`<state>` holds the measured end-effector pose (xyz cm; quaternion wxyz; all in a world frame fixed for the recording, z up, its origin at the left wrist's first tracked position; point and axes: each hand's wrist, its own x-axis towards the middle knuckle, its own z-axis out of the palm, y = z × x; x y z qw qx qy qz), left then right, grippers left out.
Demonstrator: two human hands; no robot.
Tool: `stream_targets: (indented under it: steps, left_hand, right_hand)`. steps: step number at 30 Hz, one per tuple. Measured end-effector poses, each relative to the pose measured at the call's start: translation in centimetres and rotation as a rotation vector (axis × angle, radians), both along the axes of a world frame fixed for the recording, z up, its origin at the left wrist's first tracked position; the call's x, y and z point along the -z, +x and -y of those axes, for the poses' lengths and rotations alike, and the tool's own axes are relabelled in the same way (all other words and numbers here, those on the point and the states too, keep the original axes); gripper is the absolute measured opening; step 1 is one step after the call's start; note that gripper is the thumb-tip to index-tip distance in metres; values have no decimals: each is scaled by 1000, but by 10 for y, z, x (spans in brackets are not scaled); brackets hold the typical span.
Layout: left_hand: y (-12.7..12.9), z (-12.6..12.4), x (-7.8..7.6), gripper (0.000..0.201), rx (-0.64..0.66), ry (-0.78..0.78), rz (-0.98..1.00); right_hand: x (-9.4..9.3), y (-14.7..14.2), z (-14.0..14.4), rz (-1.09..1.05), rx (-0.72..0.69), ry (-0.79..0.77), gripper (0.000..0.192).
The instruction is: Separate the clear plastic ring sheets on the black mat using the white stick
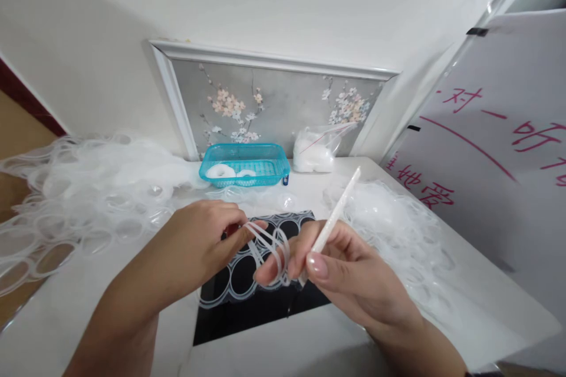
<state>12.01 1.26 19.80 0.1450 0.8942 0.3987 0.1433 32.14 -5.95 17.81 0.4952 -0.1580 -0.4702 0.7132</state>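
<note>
White stick (338,209) is gripped by right hand (354,277), white loops (281,250) are pinched by left hand (206,238), maybe hooked round right fingers (264,273)

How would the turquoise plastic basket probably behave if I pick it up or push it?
The basket is probably light for its size, since its walls look thin and see-through and its bottom is slotted. It seems fairly stiff, as its sides stand unsupported. The white rings inside appear loose, so they might slide if it tilts.
</note>
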Motion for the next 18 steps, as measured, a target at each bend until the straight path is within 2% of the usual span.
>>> stream_targets:
  steps: [8,12,15,18]
  left_hand:
    - [0,0,-2,33,36,-37,-37]
    - [-1,5,-1,26,130,-151,-61]
    - [-2,6,2,28,204,-261,-66]
    - [-2,6,2,30,209,-287,-39]
  right_hand:
    - [-1,-1,-2,-47,-49,44,13]
    - [-1,-2,-5,-55,-60,61,15]
    - [0,-3,-5,-35,-79,46,14]
    - [0,-3,-5,-22,-80,35,13]
